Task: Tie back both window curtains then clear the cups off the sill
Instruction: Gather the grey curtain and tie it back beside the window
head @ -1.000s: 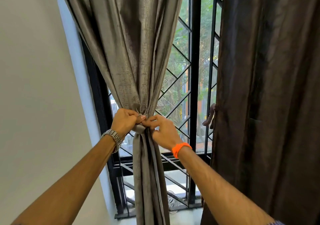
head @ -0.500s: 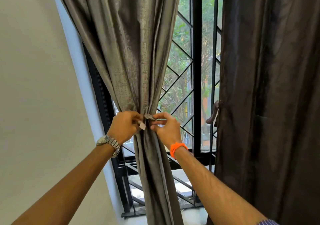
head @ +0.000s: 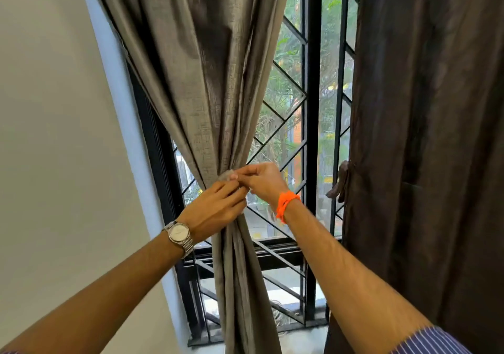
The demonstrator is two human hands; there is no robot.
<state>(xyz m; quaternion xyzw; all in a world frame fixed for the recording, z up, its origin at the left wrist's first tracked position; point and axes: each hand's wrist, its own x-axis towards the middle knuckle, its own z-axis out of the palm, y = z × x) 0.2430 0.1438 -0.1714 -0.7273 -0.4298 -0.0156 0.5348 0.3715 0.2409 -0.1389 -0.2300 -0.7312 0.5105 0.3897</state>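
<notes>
The grey left curtain [head: 212, 86] is gathered into a narrow waist in front of the window. My left hand [head: 215, 211], with a silver watch on its wrist, lies flat against the gathered folds and presses the tieback band. My right hand [head: 261, 180], with an orange thread on its wrist, pinches the grey end of the tieback [head: 227, 177] just above the left hand's fingers. The dark brown right curtain [head: 425, 149] hangs loose at the right, and its brown tieback [head: 341, 183] dangles at its inner edge. No cups are in view.
A black window frame with a diamond grille [head: 311, 124] stands behind the curtains, with trees outside. A pale wall [head: 54, 149] fills the left side. A strip of the sill [head: 300, 337] shows at the bottom between the curtains.
My left hand has turned palm-down and flattened over the gathered curtain. My right hand has lifted a little, still pinching the tieback end. The view has moved closer to the curtain.
</notes>
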